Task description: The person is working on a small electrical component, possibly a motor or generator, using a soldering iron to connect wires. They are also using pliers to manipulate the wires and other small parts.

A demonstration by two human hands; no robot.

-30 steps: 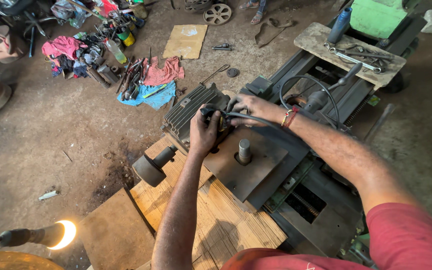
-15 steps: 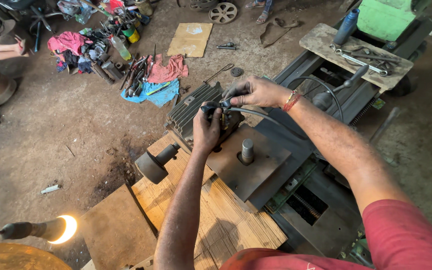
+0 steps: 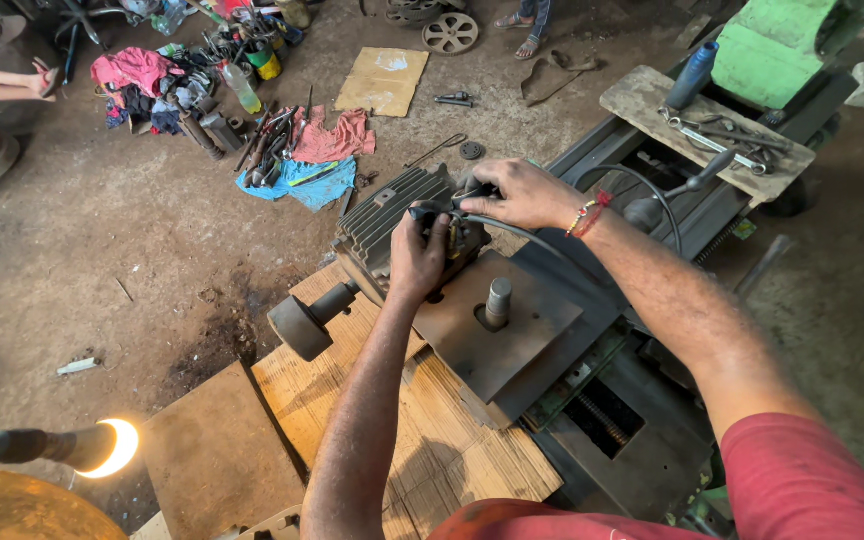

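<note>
My left hand (image 3: 418, 255) has shifted slightly, fingers closed on the motor (image 3: 392, 225) terminal end; my right hand (image 3: 517, 192) still pinches the black cable (image 3: 512, 232) there.

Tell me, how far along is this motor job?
Done: the grey finned electric motor lies on the wooden board. In hand: both the left hand and right hand work a black cable at its terminal end. The rest cannot be judged.

— Where do we see the electric motor (image 3: 392, 215)?
— On the wooden board (image 3: 432, 450), at ten o'clock from the steel plate (image 3: 497, 330); the work lamp (image 3: 72, 447) lies at seven o'clock.
</note>
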